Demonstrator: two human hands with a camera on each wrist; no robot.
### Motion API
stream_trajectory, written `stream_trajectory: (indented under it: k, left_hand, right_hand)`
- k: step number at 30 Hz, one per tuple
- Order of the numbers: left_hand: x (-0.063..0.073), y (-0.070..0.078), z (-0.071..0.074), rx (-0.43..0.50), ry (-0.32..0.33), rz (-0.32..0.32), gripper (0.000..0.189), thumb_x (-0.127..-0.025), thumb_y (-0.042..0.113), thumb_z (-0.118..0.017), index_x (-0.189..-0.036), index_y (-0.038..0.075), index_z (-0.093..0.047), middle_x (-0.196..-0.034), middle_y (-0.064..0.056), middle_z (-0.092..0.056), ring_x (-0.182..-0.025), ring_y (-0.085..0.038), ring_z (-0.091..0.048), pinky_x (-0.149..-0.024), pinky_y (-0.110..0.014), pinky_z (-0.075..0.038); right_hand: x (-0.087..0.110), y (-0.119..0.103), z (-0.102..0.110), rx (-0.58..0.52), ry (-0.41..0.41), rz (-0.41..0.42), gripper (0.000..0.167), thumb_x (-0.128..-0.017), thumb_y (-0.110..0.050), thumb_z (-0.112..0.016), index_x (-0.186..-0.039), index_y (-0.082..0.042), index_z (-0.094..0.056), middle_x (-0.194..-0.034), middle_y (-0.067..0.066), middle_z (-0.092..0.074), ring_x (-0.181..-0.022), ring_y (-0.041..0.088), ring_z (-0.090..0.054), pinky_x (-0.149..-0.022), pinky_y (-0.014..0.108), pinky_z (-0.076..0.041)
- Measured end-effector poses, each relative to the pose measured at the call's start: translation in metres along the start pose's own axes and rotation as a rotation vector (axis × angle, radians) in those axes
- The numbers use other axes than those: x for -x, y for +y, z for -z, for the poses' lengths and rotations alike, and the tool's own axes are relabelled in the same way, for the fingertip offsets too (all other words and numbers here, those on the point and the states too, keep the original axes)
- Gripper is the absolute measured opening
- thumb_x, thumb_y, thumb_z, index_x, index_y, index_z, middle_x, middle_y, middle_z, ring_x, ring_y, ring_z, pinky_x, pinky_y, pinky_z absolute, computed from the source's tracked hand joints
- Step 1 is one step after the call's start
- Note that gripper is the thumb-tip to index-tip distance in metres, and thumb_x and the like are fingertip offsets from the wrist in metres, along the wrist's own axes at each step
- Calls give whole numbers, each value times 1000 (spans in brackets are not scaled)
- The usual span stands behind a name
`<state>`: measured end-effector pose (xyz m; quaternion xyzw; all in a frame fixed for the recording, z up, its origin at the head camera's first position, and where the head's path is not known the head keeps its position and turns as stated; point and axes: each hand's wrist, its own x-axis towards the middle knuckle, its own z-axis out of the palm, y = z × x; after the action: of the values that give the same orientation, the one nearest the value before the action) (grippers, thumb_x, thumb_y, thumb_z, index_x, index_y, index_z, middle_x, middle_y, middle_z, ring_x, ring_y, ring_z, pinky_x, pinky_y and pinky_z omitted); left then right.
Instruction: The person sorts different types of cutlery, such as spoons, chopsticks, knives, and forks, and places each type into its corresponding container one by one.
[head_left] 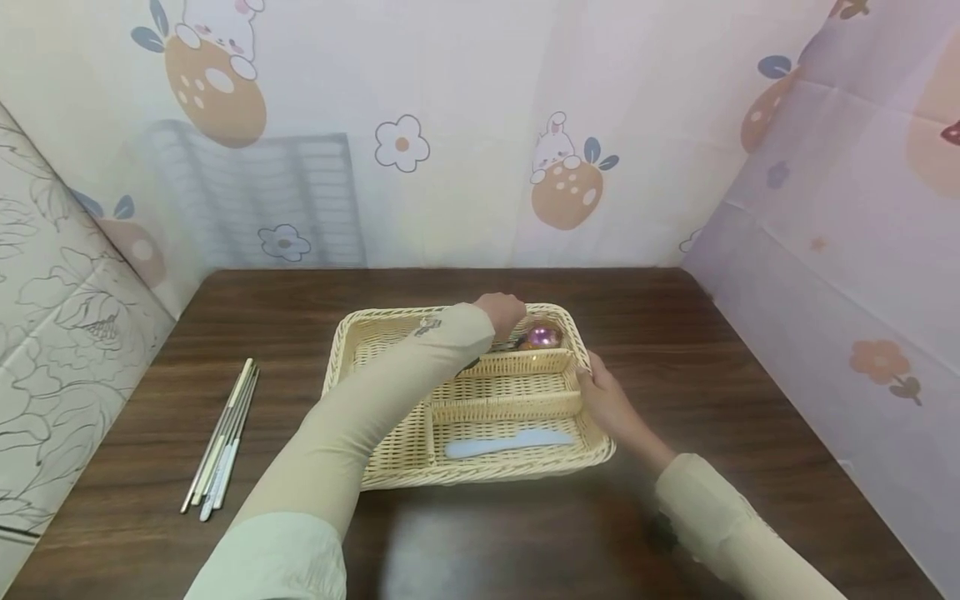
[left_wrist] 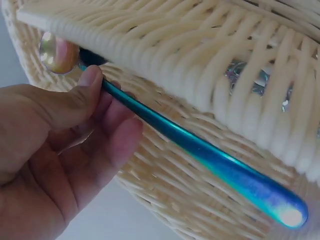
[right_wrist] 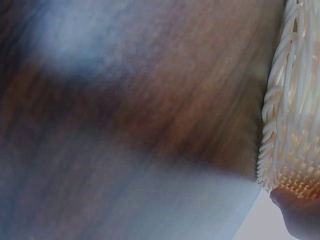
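A woven cream basket (head_left: pixel 480 477) with several compartments stands on the table. My left hand (head_left: pixel 501 314) reaches over its back compartment. In the left wrist view, the thumb and fingers of my left hand (left_wrist: pixel 75 130) pinch a spoon (left_wrist: pixel 200 152) by its shiny blue-green handle, beside a woven divider (left_wrist: pixel 200 65). At the far end show a gold-pink rounded bowl (left_wrist: pixel 56 52) and a dark piece partly behind the divider. A pinkish-purple shiny spoon bowl (head_left: pixel 543 336) shows in the back right corner. My right hand (head_left: pixel 606 398) grips the basket's right side, its thumb at the rim.
A pale knife (head_left: pixel 510 443) lies in the front right compartment. Several chopsticks (head_left: pixel 223 446) lie together at the left of the brown wooden table (head_left: pixel 645 312). Patterned cloth (head_left: pixel 465 208) hangs behind and on both sides. My left sleeve covers part of the basket's left half.
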<state>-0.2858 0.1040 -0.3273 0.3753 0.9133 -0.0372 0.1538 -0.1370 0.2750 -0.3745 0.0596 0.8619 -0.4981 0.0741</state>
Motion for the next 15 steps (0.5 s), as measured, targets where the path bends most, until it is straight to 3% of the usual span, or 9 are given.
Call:
stream_trajectory:
  k: [5,12,15]
  left_hand:
    - [0,4,-2,-48,36,-8,24,-90,-4,-54,-108,9,-64,-99,-3,-66,-79,-15,-58,-76,-33,-52]
    - [-4,5,-9,-99,72,-16,22,-95,2,-51,-109,9,-67,-103,-4,-68,-89,-18,-64,-78,-36,-53]
    - [-1,2,-9,-103,92,-23,21,-95,4,-52,-110,9,-67,-104,-4,-67,-91,-19,-64,-78,-36,-53]
  right_hand:
    - [0,-2,1,23,-3,0,54,-105,-25,-24,-152,-6,-6,-150,27,-23,-137,40,-24,-108,52,-21]
    - [0,-1,0,-3,-7,-18,54,-105,-26,-24,-152,-8,-7,-148,28,-26,-131,41,-35,-101,50,-34]
    - [0,0,-1,-2,-4,-13,54,-105,-27,-24,-152,-8,-7,-148,28,-26,-132,41,-34,-101,50,-34]
